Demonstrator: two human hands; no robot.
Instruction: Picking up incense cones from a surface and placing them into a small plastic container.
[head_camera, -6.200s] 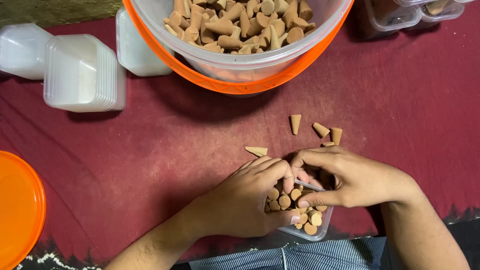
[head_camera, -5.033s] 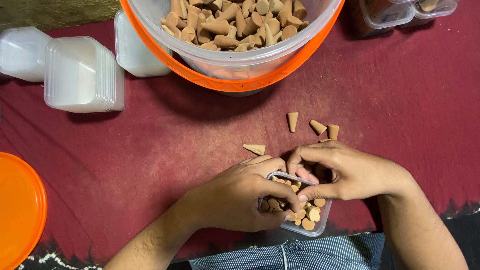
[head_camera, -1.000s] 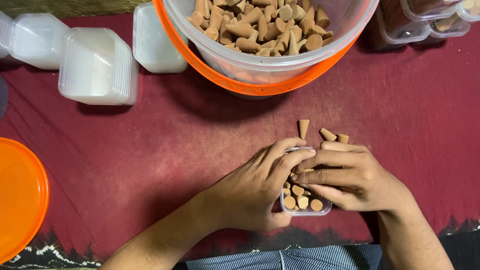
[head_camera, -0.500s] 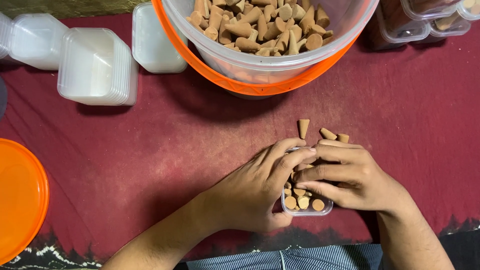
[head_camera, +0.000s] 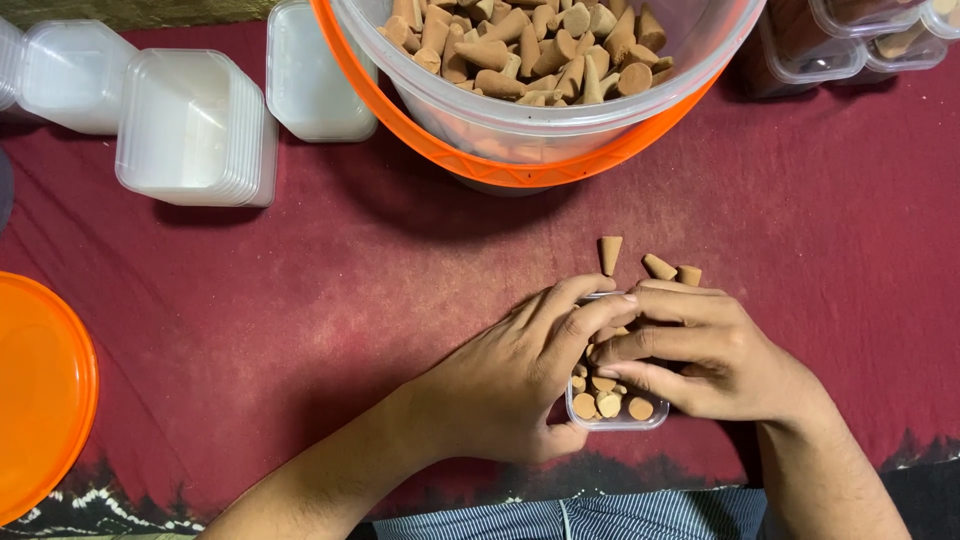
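Head view: small clear container (head_camera: 617, 408) at 5 o'clock on the maroon cloth (head_camera: 300, 300), partly filled with brown cones (head_camera: 598, 403). Left hand (head_camera: 510, 375) cupped against its 9 o'clock side, fingers curled over the rim. Right hand (head_camera: 715, 350) closed around its 3 o'clock side, fingers laid across the top. Three loose cones (head_camera: 645, 262) just beyond the fingertips at 12 o'clock. Orange-rimmed tub (head_camera: 530, 150) of cones farther at 12. Stacked white lids (head_camera: 190, 125) at 10 o'clock; orange lid (head_camera: 40, 395) at 9.
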